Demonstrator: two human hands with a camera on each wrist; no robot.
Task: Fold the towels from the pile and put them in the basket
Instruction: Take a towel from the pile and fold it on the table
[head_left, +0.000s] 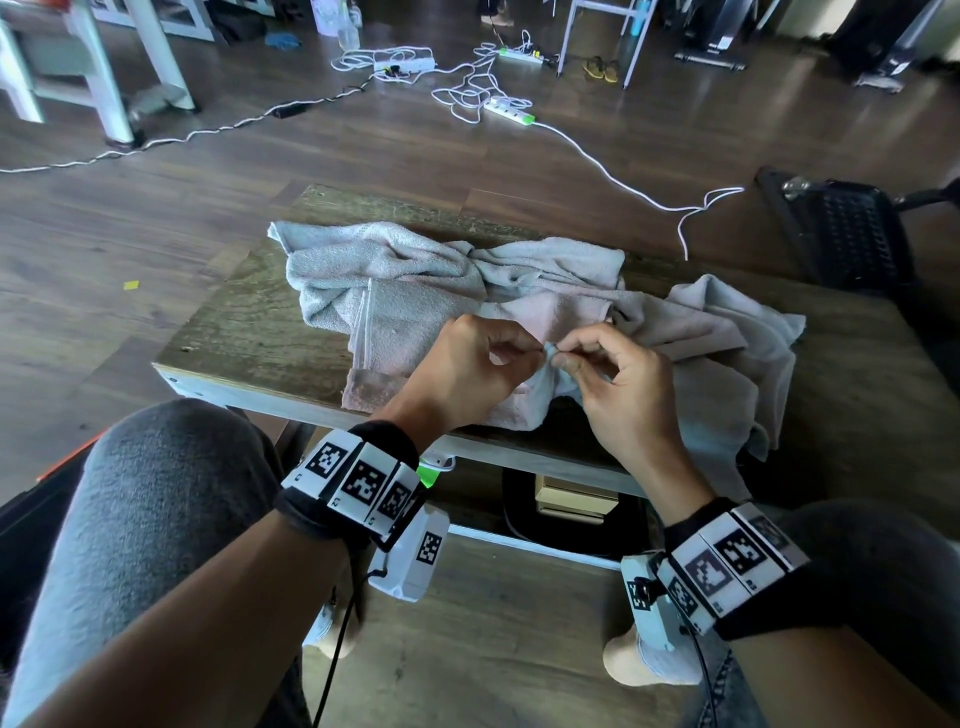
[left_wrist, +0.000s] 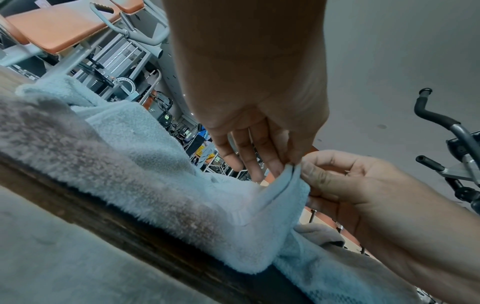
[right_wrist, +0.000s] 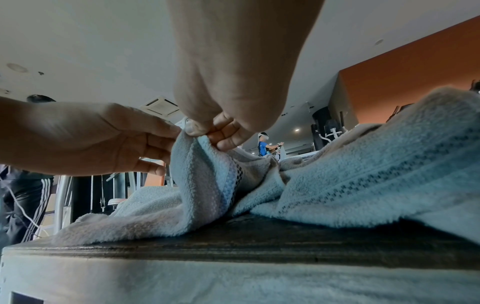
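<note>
towels (head_left: 415, 275) lie crumpled on the wooden table (head_left: 249, 322). left hand (head_left: 467, 364) and right hand (head_left: 623, 384) both pinch one raised towel corner (left_wrist: 291, 176). only the wrist views show its doubled hem; only the head view shows cables (head_left: 467, 88) on the floor.

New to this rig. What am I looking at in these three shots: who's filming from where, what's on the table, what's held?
No robot: a person wears three cameras. The head view looks down at both hands; each wrist view looks along one hand. On the wooden table lies a pile of towels, unfolded. The left hand and right hand meet at one raised corner of the pale towel, each pinching it. The fingers show that pinch closest. The tagged wristbands carry printed square markers. No basket is visible.
</note>
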